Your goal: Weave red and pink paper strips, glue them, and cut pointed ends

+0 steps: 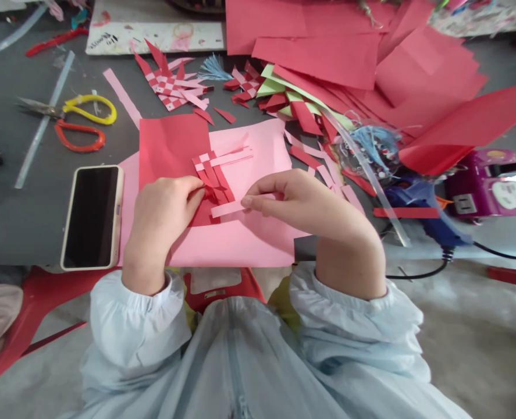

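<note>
My right hand [279,198] pinches a pale pink paper strip [225,209] by its right end. The strip's free end points left across several red paper strips [217,174]. My left hand [166,203] is closed near those red strips, its thumb and forefinger together at a strip's edge. At their upper end the red strips are woven with pink ones in a small check [203,163]. Beneath the weaving lie a red paper sheet [174,142] and a larger pink sheet [258,244].
A phone [92,218] and scissors [66,113] lie left. Woven paper pieces [168,87] and red sheets [319,61] lie at the back. A blue glue gun [432,203] with a cord and a purple power socket [493,183] are at right.
</note>
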Demonstrator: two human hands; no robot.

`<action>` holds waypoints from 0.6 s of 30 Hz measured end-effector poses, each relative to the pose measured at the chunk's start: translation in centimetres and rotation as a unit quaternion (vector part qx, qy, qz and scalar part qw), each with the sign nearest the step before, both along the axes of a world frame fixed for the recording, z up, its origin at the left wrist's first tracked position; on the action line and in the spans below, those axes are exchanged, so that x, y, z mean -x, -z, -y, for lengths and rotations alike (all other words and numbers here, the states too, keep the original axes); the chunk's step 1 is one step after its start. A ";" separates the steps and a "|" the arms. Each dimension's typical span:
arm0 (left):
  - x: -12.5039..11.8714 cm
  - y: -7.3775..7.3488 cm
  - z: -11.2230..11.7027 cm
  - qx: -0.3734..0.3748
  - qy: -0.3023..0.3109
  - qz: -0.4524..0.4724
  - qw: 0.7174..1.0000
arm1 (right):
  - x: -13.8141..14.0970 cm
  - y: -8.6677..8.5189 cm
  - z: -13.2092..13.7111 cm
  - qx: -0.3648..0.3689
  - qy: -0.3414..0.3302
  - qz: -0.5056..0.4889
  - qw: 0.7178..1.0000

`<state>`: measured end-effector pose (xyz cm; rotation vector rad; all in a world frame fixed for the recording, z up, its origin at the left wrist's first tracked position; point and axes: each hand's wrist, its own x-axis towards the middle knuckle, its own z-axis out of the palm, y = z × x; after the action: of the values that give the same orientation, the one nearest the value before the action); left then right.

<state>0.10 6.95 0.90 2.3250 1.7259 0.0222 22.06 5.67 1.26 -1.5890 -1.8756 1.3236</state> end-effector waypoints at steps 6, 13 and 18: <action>0.2 -0.1 -0.1 0.007 -0.010 0.015 1.000 | 0.1 0.1 0.1 0.003 0.000 -0.019 1.000; 0.2 -0.2 0.1 0.016 -0.013 0.024 1.000 | 1.2 0.6 -0.2 -0.003 0.008 -0.020 1.000; 0.1 -0.2 0.1 0.025 -0.021 0.011 0.999 | 1.5 0.9 -0.5 0.001 0.031 -0.043 0.999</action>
<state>0.01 6.88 1.14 2.2457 1.7434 0.0125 20.56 6.16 0.40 -1.5542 -1.7607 1.3461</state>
